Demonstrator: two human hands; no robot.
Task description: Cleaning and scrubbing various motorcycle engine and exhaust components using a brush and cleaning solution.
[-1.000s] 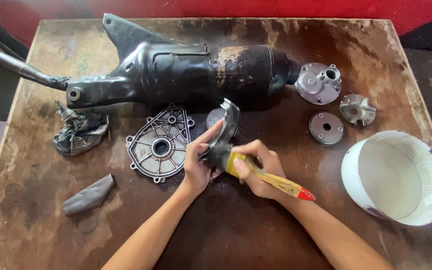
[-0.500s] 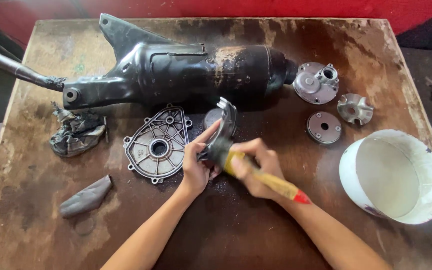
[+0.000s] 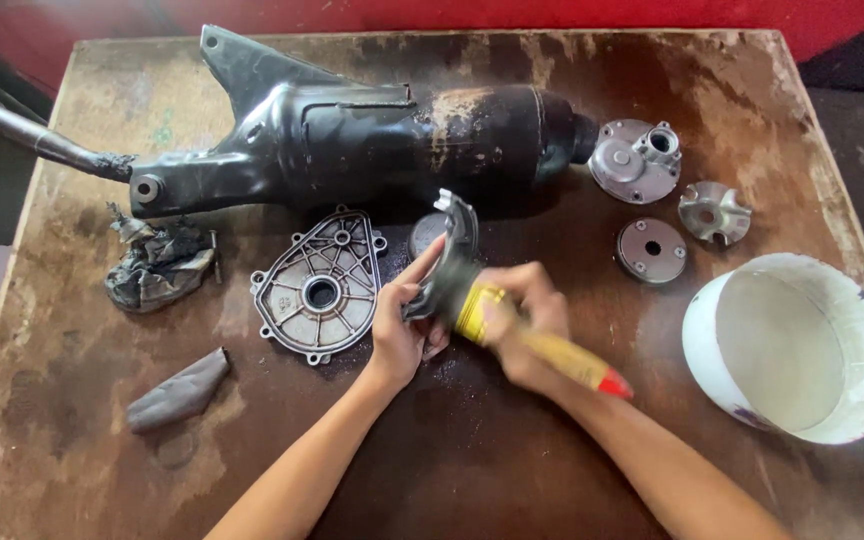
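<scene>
My left hand (image 3: 399, 325) holds a curved grey metal part (image 3: 455, 240) upright over the middle of the brown table (image 3: 512, 470). My right hand (image 3: 522, 320) grips a paintbrush with a yellow handle and red tip (image 3: 572, 362); its bristles press against the lower end of the curved part. The hand and brush are blurred by motion. A ribbed grey metal cover plate (image 3: 319, 285) lies flat just left of my left hand.
A large black engine housing (image 3: 352, 140) lies across the far side of the table. Three small round metal parts (image 3: 652, 250) sit at the right. A white bucket (image 3: 802, 400) stands at the right edge. A crumpled dirty rag (image 3: 157, 265) and a grey cloth piece (image 3: 177, 392) lie at left.
The brush in my right hand has shifted slightly back and forth against the curved part. My left hand stays in place holding the part.
</scene>
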